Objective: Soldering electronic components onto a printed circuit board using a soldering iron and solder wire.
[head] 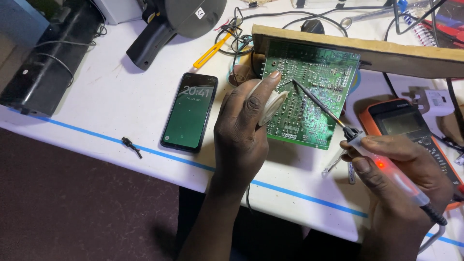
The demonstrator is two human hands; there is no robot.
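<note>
While the right hand (396, 159) grips the iron (338, 121), tip on the board (309, 96) propped on the table (121, 106), left fingers (263, 92) pinch a solder reel (273, 104); lingering heat could lift pads, fingertips risk burns.

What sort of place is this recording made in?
Likely an electronics repair bench: the right hand holds a lit soldering iron to a green circuit board, the left hand holds a solder spool, and an orange multimeter lies nearby.
</note>
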